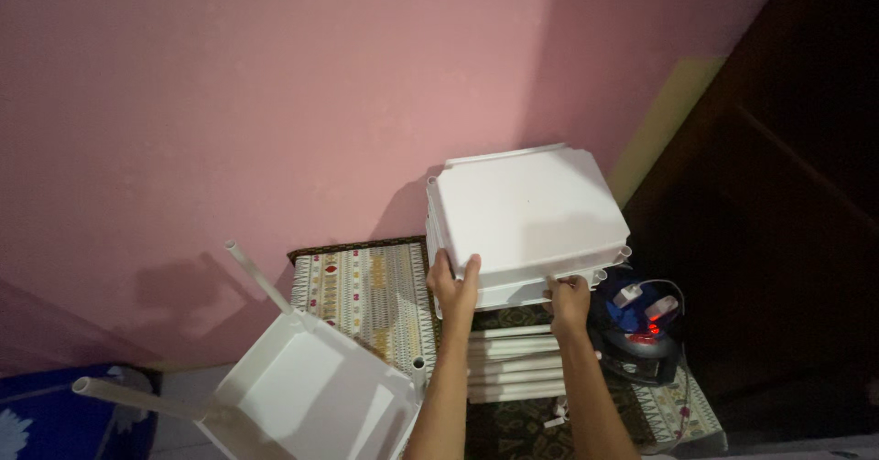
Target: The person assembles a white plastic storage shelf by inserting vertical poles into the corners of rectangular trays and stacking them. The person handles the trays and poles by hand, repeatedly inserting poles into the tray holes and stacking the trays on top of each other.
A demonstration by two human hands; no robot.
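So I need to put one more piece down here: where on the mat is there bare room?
The freest patch is the patterned mat, between the pink wall, the tilted white shelf with poles and the left hand. It is crowded to the right: stacked white trays, white poles under the right hand, and the iron.

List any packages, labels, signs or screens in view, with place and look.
None in view: no package, label, sign or screen.
Both hands, left hand and right hand, hold plain white trays.
A dark blue iron beside them shows a red glow, not a screen.
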